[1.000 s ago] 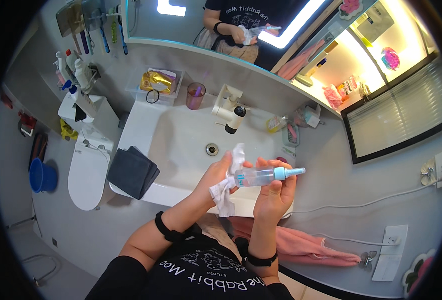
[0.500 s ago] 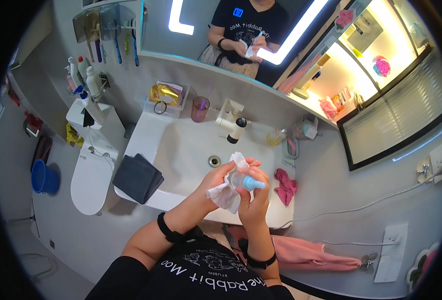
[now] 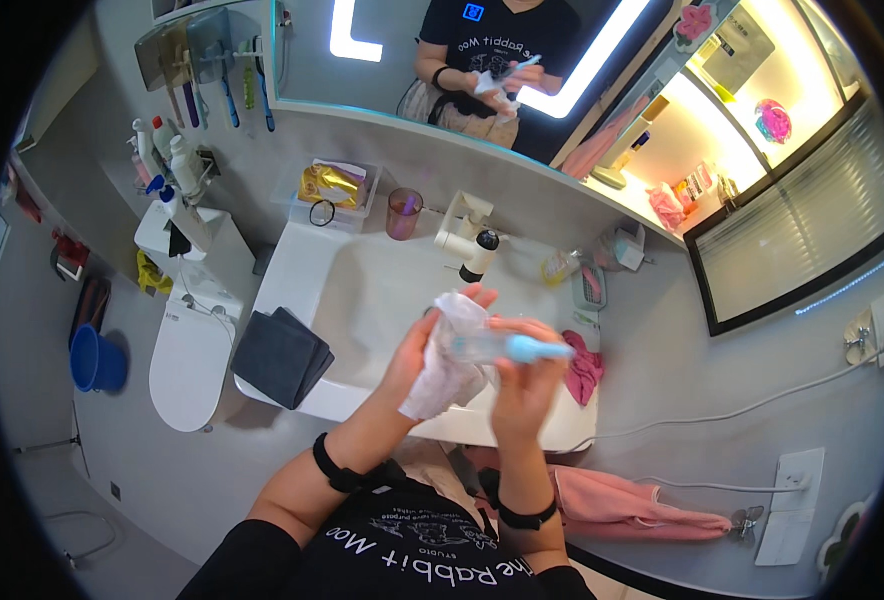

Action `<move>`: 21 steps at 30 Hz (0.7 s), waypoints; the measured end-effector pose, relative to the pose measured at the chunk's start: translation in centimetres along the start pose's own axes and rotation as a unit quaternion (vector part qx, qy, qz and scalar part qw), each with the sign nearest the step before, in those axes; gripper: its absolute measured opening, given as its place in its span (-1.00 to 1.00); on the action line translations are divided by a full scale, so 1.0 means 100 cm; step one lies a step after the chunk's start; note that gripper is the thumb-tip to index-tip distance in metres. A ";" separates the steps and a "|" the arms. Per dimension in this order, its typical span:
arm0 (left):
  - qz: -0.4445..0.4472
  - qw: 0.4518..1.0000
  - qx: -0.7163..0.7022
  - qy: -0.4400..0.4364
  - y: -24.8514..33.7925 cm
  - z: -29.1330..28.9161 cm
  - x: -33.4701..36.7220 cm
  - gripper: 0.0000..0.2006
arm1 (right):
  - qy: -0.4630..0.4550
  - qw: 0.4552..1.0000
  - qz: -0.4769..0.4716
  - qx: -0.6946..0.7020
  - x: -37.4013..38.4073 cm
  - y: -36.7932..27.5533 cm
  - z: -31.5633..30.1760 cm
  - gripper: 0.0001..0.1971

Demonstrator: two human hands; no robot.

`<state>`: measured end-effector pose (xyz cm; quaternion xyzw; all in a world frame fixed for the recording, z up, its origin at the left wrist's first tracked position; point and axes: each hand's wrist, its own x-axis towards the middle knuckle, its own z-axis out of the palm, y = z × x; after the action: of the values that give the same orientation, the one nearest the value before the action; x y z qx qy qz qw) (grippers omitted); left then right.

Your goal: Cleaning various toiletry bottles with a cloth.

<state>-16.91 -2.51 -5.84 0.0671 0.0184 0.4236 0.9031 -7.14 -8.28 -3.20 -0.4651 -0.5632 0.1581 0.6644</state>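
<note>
Above the front of the white sink point(image 3: 357, 285), my left hand point(image 3: 409, 362) grips a crumpled white wipe point(image 3: 434, 385), which looks like tissue or thin cloth. My right hand point(image 3: 524, 395) has its fingers around a small clear bottle point(image 3: 480, 348) with a light blue tapered top point(image 3: 537, 349). The bottle lies nearly level, its top pointing right and its base against the wipe. Motion blurs the bottle and the right fingers. A pink cloth point(image 3: 583, 368) lies on the sink's rim just right of my right hand.
Dark grey square sheets point(image 3: 280, 360) lie on the sink's left front corner. Behind the basin stand a purplish cup point(image 3: 403, 215), a white faucet point(image 3: 462, 222) and a clear tray point(image 3: 347, 212). A toilet point(image 3: 194, 365) is to the left. A cable point(image 3: 722, 413) crosses the right side.
The bottle has slid rightward out of the wipe and now lies more level. My right hand has moved right, and the wipe is bunched more in my left hand.
</note>
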 end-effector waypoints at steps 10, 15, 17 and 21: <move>0.053 0.993 0.086 0.060 0.012 -0.039 -0.004 -0.56 | -0.040 0.986 0.146 0.064 -0.048 0.016 0.019 -0.66; 0.109 0.994 0.007 -0.001 0.028 -0.014 -0.002 -0.54 | -0.002 0.922 0.311 0.230 -0.036 0.011 0.001 -0.66; 0.129 0.991 0.019 0.004 0.022 -0.007 -0.009 -0.52 | 0.001 0.910 0.307 0.278 -0.037 0.013 0.002 -0.67; 0.166 0.871 0.448 -0.111 -0.002 0.003 -0.027 -0.50 | 0.043 0.890 0.319 0.324 -0.031 0.009 0.012 -0.59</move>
<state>-18.47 -4.73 -5.66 0.5132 0.0948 0.5034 0.6886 -8.90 -9.58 -5.82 -0.3845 -0.2728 0.5149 0.7160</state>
